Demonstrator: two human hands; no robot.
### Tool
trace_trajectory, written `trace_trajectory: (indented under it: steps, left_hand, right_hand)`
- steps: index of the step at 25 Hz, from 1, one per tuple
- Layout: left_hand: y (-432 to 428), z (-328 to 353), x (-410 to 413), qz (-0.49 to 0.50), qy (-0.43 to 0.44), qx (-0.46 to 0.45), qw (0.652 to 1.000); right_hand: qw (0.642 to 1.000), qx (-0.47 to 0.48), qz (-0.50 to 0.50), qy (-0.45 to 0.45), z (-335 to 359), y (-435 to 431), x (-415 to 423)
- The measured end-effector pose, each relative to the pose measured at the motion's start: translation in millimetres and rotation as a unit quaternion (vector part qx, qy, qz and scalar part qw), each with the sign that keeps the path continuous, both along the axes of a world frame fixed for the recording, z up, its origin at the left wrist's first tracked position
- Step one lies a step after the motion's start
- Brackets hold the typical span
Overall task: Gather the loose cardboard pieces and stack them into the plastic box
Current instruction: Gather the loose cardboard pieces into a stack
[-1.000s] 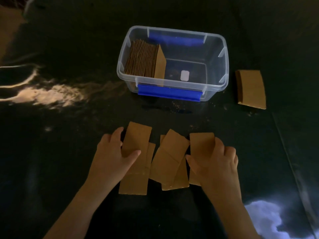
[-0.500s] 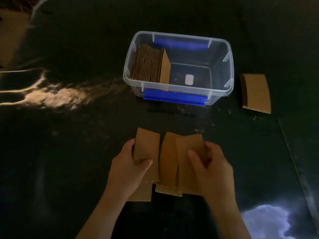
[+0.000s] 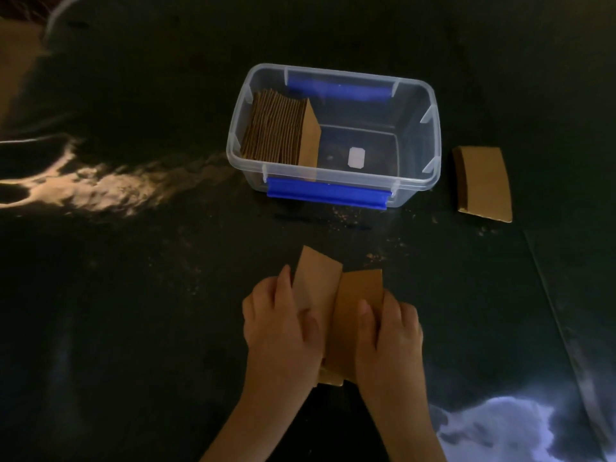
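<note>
A clear plastic box [image 3: 430,141] with blue clips stands on the dark surface at the upper middle. Inside it, at the left end, a row of cardboard pieces [image 3: 278,130] stands on edge. In front of the box, several loose cardboard pieces [image 3: 336,295] are pressed together between my hands. My left hand [image 3: 280,328] grips them from the left, thumb on top. My right hand [image 3: 388,338] grips them from the right. Another small stack of cardboard [image 3: 483,183] lies flat to the right of the box.
The dark glossy surface [image 3: 133,311] shows bright reflections at the left and lower right. Cardboard crumbs lie scattered in front of the box. A seam runs down the surface at the far right.
My hands have come together, pushing the spread-out cardboard pieces into one overlapping bundle. The view has shifted, so the box sits further right and lower in frame.
</note>
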State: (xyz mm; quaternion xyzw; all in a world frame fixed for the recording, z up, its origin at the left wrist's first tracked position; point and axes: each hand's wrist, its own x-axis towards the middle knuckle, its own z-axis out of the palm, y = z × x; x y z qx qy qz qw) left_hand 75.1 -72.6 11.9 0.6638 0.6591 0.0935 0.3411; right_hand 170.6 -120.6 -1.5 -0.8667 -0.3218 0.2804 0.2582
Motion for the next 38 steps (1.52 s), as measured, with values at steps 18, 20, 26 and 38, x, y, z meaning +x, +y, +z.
trace_trajectory:
  steps: [18,20,26,38]
  left_hand:
    - [7,42,60,0.041,-0.355,-0.268,0.895]
    - [10,51,98,0.011,-0.389,-0.232,0.891]
    - [52,53,216,-0.009,-0.408,-0.138,0.902]
    - [107,-7,288,-0.036,-0.107,-0.029,0.993]
  right_hand:
    - [0.978,0.100,-0.124,0.137,58,-27,75]
    - [0.975,0.139,-0.149,0.082,80,-26,114]
    - [0.972,0.197,-0.113,0.061,100,17,220]
    - [0.989,0.098,-0.109,0.011,1,108,264]
